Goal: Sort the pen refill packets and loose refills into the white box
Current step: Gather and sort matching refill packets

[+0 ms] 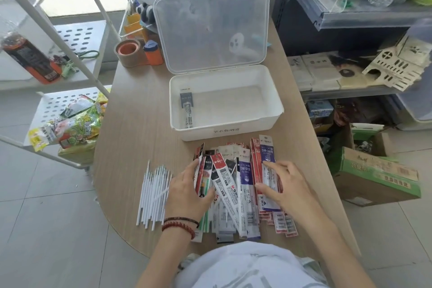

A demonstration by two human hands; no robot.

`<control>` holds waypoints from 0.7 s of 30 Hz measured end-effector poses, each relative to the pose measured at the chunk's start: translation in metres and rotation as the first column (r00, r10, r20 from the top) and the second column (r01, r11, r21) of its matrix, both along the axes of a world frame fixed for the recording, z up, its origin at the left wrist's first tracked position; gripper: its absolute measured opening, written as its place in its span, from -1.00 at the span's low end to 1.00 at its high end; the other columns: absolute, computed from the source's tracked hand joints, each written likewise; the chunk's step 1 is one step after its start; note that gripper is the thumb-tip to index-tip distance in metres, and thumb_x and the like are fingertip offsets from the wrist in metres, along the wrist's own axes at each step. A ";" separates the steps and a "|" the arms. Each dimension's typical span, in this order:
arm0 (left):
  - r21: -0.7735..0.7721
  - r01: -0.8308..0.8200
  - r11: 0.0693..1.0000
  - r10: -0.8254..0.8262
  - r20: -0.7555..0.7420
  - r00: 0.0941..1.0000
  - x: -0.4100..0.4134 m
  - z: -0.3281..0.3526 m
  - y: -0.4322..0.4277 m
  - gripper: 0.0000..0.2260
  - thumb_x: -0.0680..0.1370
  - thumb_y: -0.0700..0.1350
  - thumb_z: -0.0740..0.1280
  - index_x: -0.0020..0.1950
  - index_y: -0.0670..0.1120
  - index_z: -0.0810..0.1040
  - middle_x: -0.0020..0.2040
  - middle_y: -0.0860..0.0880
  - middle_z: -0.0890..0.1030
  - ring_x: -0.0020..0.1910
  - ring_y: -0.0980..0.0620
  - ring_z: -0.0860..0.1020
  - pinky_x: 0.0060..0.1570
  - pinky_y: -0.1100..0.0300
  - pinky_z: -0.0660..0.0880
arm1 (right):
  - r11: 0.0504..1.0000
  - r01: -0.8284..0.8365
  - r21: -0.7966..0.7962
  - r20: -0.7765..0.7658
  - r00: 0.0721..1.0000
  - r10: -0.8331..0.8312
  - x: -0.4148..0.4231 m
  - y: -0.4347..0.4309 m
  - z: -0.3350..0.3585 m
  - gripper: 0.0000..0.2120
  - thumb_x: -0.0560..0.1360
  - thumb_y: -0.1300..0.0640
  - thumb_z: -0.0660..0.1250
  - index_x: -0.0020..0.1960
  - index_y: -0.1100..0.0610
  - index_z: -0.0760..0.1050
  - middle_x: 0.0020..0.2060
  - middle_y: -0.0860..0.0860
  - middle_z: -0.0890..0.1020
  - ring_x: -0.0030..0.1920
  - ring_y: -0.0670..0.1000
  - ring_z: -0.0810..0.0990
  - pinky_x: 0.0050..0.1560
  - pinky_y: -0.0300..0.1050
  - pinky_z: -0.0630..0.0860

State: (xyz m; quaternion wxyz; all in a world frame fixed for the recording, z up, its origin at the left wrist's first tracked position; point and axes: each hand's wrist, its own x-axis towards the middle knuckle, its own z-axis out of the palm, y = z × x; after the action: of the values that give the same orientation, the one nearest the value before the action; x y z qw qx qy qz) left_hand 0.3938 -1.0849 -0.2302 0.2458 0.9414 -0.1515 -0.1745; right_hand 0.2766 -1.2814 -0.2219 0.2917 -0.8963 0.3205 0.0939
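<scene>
Step in hand, by judgement: gathering a batch from the pen refill packets (pixel 243 196) for transfer to the white box (pixel 277 110). The packets lie in an overlapping heap on the table (pixel 140 124), just in front of the box. The loose refills (pixel 153 196) lie in a row just left of the heap. The box stands open with its clear lid (pixel 210 30) raised, and one packet (pixel 187 107) lies along its left wall. The left grip (pixel 187 189) is closed on several red and black packets at the heap's left edge, thumb on top and fingers behind, tilting them up off the table. The right grip (pixel 285 184) lies over the purple and red packets on the right, index finger extended along them and thumb against their inner edge; whether it actually pinches them cannot be determined. Recommended: square the batch so all the packets face one way, lift it clear without dragging neighbouring packets, and lay it parallel to the packet already in the box. Leave the refills alone until the heap is cleared.
</scene>
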 end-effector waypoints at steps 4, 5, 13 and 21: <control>0.055 0.003 0.998 -0.004 0.015 1.000 0.002 0.006 -0.001 -0.34 0.45 0.05 0.39 0.46 0.14 0.14 -0.02 0.05 0.49 -0.05 0.10 0.45 -0.15 0.32 0.40 | 0.996 -0.010 -0.092 0.028 1.000 0.012 0.000 0.002 -0.002 -0.46 0.51 -0.21 0.28 0.45 -0.11 0.31 0.38 -0.08 0.30 0.34 -0.08 0.34 0.30 -0.14 0.36; 0.063 0.003 0.998 -0.005 0.023 1.000 0.003 0.007 -0.001 -0.37 0.46 0.03 0.38 0.46 0.12 0.16 -0.06 0.05 0.47 -0.11 0.10 0.46 -0.20 0.33 0.40 | 0.994 -0.009 -0.113 0.045 0.999 0.014 0.000 0.004 -0.001 -0.49 0.51 -0.19 0.28 0.43 -0.10 0.34 0.36 -0.09 0.33 0.34 -0.09 0.34 0.31 -0.14 0.34; -0.107 -0.099 0.989 0.095 -0.042 0.995 0.014 0.012 0.005 -0.53 0.50 -0.09 0.36 0.36 0.01 0.28 -0.28 0.10 0.52 -0.35 0.23 0.49 -0.41 0.47 0.31 | 0.998 -0.003 -0.069 0.227 0.974 0.018 0.009 0.021 0.009 -0.66 0.53 -0.11 0.30 0.29 -0.09 0.48 0.21 -0.17 0.45 0.22 -0.22 0.34 0.25 -0.30 0.26; -0.319 -0.270 0.908 0.206 -0.222 0.953 0.018 0.013 0.018 -0.88 0.49 -0.14 0.38 -0.06 -0.08 0.45 -0.25 -0.05 0.60 -0.28 0.01 0.58 -0.33 0.29 0.49 | 0.967 -0.124 0.223 0.328 0.944 0.045 0.032 0.046 0.021 -0.76 0.52 -0.07 0.34 0.18 -0.10 0.53 0.07 -0.29 0.51 0.04 -0.36 0.48 0.05 -0.59 0.37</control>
State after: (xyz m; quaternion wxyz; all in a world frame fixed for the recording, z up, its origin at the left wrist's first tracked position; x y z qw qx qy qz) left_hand 0.4120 -1.0669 -0.2174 0.4395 0.8749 -0.0401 -0.1997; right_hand 0.3086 -1.2352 -0.2013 0.4420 -0.8706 0.2161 -0.0021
